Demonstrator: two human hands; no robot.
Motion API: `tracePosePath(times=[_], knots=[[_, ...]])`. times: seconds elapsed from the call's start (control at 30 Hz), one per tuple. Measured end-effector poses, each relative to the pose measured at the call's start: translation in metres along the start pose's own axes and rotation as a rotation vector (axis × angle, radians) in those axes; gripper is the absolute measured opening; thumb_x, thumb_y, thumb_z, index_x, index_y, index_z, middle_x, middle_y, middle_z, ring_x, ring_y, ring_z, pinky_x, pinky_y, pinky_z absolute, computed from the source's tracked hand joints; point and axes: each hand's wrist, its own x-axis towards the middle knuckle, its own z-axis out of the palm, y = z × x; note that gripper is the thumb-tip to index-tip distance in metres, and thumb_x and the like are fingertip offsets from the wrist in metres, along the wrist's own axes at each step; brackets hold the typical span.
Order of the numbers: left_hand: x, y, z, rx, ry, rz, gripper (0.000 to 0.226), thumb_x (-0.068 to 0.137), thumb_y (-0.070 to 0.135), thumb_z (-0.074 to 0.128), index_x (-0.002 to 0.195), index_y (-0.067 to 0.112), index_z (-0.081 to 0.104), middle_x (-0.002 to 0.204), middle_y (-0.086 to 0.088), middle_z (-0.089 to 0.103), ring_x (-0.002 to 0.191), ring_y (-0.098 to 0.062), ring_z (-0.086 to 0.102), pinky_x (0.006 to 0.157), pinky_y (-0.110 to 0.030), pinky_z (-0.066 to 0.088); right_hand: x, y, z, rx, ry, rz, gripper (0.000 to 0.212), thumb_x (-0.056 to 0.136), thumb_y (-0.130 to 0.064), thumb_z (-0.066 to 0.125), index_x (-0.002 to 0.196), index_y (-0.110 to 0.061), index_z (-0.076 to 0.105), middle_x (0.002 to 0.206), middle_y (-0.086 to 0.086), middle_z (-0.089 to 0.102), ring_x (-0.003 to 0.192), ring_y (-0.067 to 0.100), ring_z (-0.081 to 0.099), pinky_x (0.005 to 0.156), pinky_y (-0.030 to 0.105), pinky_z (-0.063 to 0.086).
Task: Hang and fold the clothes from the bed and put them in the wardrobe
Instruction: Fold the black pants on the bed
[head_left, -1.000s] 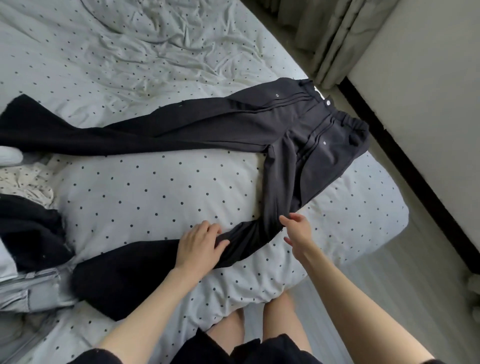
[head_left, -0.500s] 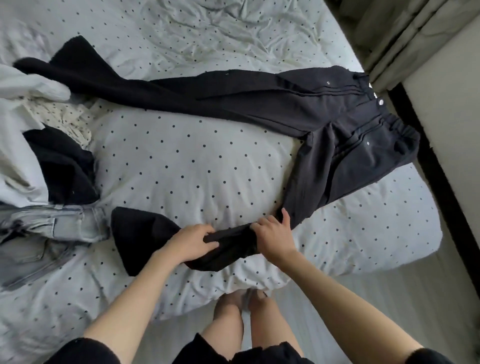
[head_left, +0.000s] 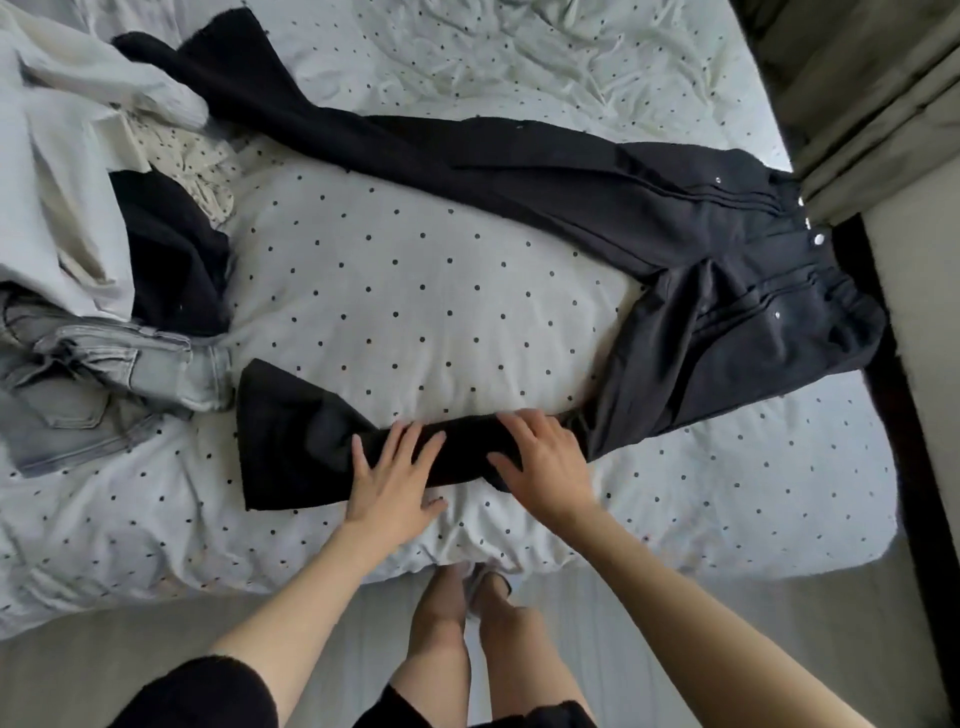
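Fingers of both hands lie straight and spread, pressing flat on the near leg of the black trousers (head_left: 675, 249). On that leg, the left hand (head_left: 392, 480) rests left of the right hand (head_left: 545, 467), the two close together but apart. These trousers lie spread across the dotted duvet (head_left: 415, 291), waistband at the right edge of the bed, one leg running to the far left, the other bent along the near edge under the hands. At the left sits a heap of other clothes: grey jeans (head_left: 93, 384) nearest, a black garment (head_left: 171, 260) beyond them, and a pale garment (head_left: 57, 156) at the far left.
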Motion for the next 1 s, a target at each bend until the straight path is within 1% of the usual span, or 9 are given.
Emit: tracePosePath(times=[0.1, 0.2, 0.33, 0.47, 0.63, 0.77, 0.83, 0.9, 1.0], knots=[[-0.003, -0.009, 0.019, 0.129, 0.022, -0.103, 0.087, 0.088, 0.02, 0.058, 0.15, 0.028, -0.002, 0.158, -0.003, -0.001, 0.146, -0.02, -0.007, 0.11, -0.063, 0.002, -0.018, 0.017, 0.025, -0.286, -0.255, -0.076, 0.077, 0.09, -0.046, 0.054, 0.151, -0.026, 0.013, 0.157, 0.005, 0.016, 0.145, 0.022, 0.013, 0.117, 0.042, 0.005], [0.002, -0.019, 0.015, 0.092, 0.155, -0.188, 0.059, 0.085, 0.016, 0.059, 0.138, 0.023, 0.034, 0.137, -0.001, 0.044, 0.134, -0.018, 0.035, 0.116, -0.052, 0.006, -0.013, 0.024, 0.036, -0.432, -0.244, -0.056, 0.085, 0.092, -0.028, 0.055, 0.151, -0.026, -0.006, 0.159, 0.005, 0.0, 0.146, 0.023, 0.001, 0.115, 0.049, 0.0], [0.002, -0.036, -0.012, -0.242, -0.055, -0.207, 0.017, 0.088, 0.021, 0.051, 0.105, 0.019, 0.053, 0.1, -0.005, 0.064, 0.097, -0.028, 0.06, 0.093, -0.039, 0.044, 0.001, 0.016, 0.034, -0.445, -0.149, -0.078, 0.061, 0.088, -0.004, 0.041, 0.146, -0.019, 0.029, 0.138, 0.01, 0.043, 0.126, 0.029, 0.041, 0.103, 0.042, 0.028], [0.001, -0.061, -0.041, -0.601, -0.242, -0.223, 0.02, 0.086, 0.03, 0.06, 0.106, 0.027, 0.063, 0.107, 0.002, 0.064, 0.098, -0.018, 0.057, 0.084, -0.031, 0.047, 0.023, 0.013, 0.001, -0.149, -0.252, 0.043, 0.031, 0.091, -0.021, 0.046, 0.119, -0.024, 0.06, 0.102, 0.006, 0.069, 0.094, 0.031, 0.062, 0.073, 0.032, 0.042], [0.007, -0.077, -0.064, -0.353, 0.324, -0.407, 0.045, 0.088, 0.015, 0.059, 0.131, 0.018, 0.046, 0.122, -0.009, 0.054, 0.111, -0.032, 0.052, 0.089, -0.043, 0.044, 0.061, -0.004, -0.041, 0.02, -0.064, 0.043, 0.028, 0.093, -0.03, 0.051, 0.119, -0.026, 0.062, 0.112, 0.0, 0.068, 0.107, 0.025, 0.059, 0.088, 0.034, 0.04], [-0.002, -0.042, -0.052, -0.355, 0.744, -0.232, 0.028, 0.085, 0.012, 0.063, 0.112, 0.004, 0.059, 0.108, -0.019, 0.057, 0.095, -0.04, 0.057, 0.076, -0.048, 0.048, 0.062, -0.019, -0.038, 0.007, 0.27, 0.065, 0.034, 0.092, -0.016, 0.053, 0.125, -0.012, 0.056, 0.123, 0.008, 0.059, 0.115, 0.029, 0.051, 0.096, 0.041, 0.032], [-0.009, -0.02, -0.029, -0.395, 0.46, -0.163, 0.056, 0.084, 0.035, 0.065, 0.131, 0.01, 0.047, 0.136, -0.018, 0.041, 0.121, -0.038, 0.046, 0.091, -0.05, 0.044, 0.04, -0.015, -0.022, -0.032, 0.361, -0.002, 0.025, 0.086, -0.011, 0.06, 0.111, -0.007, 0.063, 0.105, 0.011, 0.063, 0.098, 0.033, 0.058, 0.086, 0.043, 0.038], [-0.009, -0.009, -0.002, -0.318, 0.094, -0.158, 0.087, 0.082, 0.055, 0.06, 0.149, 0.025, 0.013, 0.157, -0.008, 0.0, 0.144, -0.03, 0.008, 0.111, -0.054, 0.02, 0.016, -0.004, -0.003, -0.117, 0.257, -0.047, 0.033, 0.084, -0.022, 0.065, 0.114, -0.009, 0.062, 0.105, 0.01, 0.063, 0.098, 0.033, 0.059, 0.085, 0.043, 0.039], [0.0, -0.012, 0.013, -0.176, 0.081, -0.195, 0.075, 0.09, 0.032, 0.058, 0.148, 0.031, 0.012, 0.158, -0.003, -0.003, 0.146, -0.026, 0.0, 0.114, -0.054, 0.013, 0.0, 0.019, 0.018, -0.301, -0.085, -0.027, 0.075, 0.083, -0.051, 0.061, 0.145, -0.018, 0.034, 0.142, 0.008, 0.043, 0.132, 0.027, 0.039, 0.106, 0.042, 0.026]])
